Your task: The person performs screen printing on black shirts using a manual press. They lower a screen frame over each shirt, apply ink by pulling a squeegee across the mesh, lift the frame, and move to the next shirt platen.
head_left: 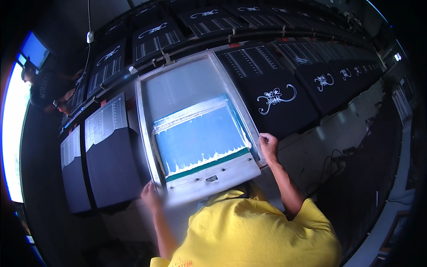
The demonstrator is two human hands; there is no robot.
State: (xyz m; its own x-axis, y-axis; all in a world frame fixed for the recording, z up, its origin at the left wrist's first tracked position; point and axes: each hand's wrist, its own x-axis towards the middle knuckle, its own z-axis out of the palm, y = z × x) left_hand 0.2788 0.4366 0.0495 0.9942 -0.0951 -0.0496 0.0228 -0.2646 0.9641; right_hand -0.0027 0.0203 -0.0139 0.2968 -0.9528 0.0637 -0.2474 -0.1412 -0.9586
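My left hand (151, 196) is closed at the near left corner of a screen printing frame (238, 91). Farther up, on the frame's right side rail, my right hand (268, 147) is closed with the fingers bent around the edge. Inside the frame, a blue stencil area (200, 140) is bordered by streaks of white ink (191, 116). A wide squeegee (222, 172) with a pale handle and green blade lies across the near end. Neither hand touches it. The frame hides most of what is under it.
Black printed shirts (275, 100) lie flat in rows on boards to the right; more black fabric panels (111, 160) lie left. A metal rail (200, 42) with clamps runs behind the frame. Another person (44, 86) in dark clothes works at far left. A cord hangs overhead.
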